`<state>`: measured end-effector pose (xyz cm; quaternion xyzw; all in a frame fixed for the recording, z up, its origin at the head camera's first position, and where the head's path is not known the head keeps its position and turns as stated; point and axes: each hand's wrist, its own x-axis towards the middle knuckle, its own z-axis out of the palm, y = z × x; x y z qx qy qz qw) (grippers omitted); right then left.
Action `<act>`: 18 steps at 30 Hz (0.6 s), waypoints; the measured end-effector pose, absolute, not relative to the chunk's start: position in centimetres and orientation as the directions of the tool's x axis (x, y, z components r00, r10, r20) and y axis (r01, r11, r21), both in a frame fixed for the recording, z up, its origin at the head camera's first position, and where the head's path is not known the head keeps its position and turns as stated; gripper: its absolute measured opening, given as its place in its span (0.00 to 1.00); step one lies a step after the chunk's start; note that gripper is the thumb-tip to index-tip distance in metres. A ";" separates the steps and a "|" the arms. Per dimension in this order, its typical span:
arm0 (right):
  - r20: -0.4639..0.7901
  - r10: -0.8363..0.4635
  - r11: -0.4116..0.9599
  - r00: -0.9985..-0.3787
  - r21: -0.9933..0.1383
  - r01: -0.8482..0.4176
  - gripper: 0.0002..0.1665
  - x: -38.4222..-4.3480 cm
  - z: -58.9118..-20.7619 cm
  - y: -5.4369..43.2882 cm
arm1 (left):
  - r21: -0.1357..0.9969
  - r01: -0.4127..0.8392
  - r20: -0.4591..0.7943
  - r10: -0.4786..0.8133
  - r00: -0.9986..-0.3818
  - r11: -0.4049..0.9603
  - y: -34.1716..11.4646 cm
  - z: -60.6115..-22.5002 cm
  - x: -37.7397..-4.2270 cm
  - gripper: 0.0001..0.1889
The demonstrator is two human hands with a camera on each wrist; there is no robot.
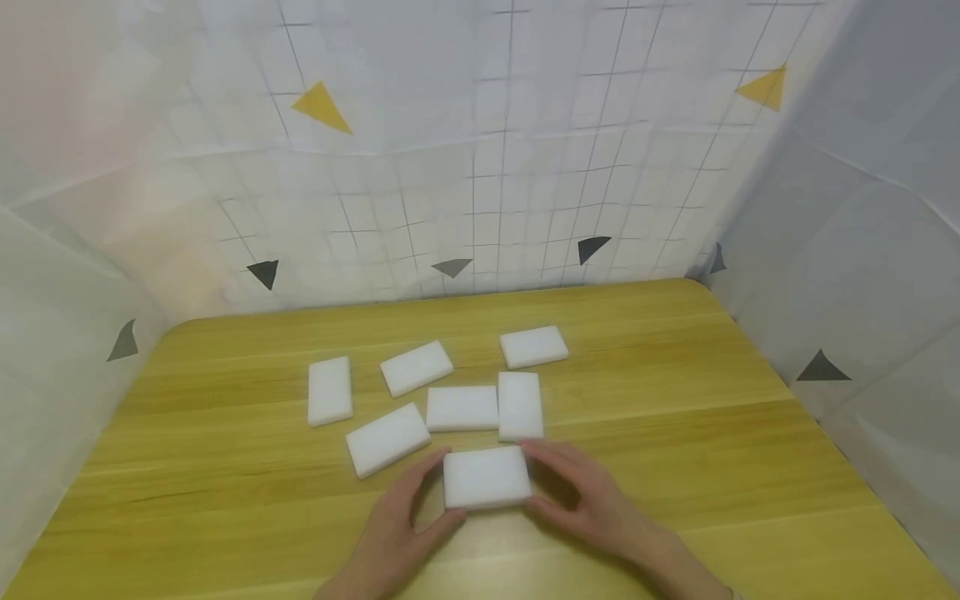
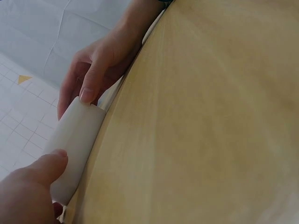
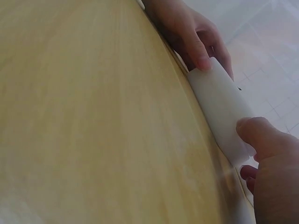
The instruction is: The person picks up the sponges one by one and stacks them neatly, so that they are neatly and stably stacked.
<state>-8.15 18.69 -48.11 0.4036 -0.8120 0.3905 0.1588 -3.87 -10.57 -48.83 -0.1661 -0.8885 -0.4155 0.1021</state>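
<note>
A white rectangular sponge (image 1: pixel 486 477) is held between both hands near the front of the table. My left hand (image 1: pixel 397 525) grips its left end, thumb at the near corner and fingers at the far one. At the opposite end my right hand (image 1: pixel 596 500) grips in the same way. In the left wrist view the left thumb (image 2: pixel 51 165) presses on the near face of the sponge (image 2: pixel 77 135). The right wrist view shows the right thumb (image 3: pixel 254 133) on that face too, with the undersides of the fingers partly hidden.
Several matching white sponges lie beyond the hands. An upright one (image 1: pixel 520 407) adjoins a sideways one (image 1: pixel 462 408), and a tilted one (image 1: pixel 387 439) lies left of these. The wooden table (image 1: pixel 712 467) is bordered by white sheeting (image 1: pixel 420 192) with grid lines.
</note>
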 end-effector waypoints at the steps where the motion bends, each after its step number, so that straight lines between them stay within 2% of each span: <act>1: 0.574 -0.531 0.370 -0.624 -0.506 -0.780 0.41 -8.2 -48.1 18.7 | 0.705 0.377 0.318 0.207 -0.925 0.601 -10.6 -48.8 -3.9 0.38; 9: 0.575 -0.529 0.361 -0.624 -0.513 -0.779 0.39 -8.3 -48.2 18.7 | 0.683 0.385 0.335 0.202 -0.920 0.621 -10.5 -48.9 -4.0 0.37; 18: 0.575 -0.475 0.406 -0.666 -0.529 -0.745 0.30 -8.3 -48.3 18.7 | 0.694 0.383 0.328 0.206 -0.922 0.610 -10.5 -48.9 -3.9 0.38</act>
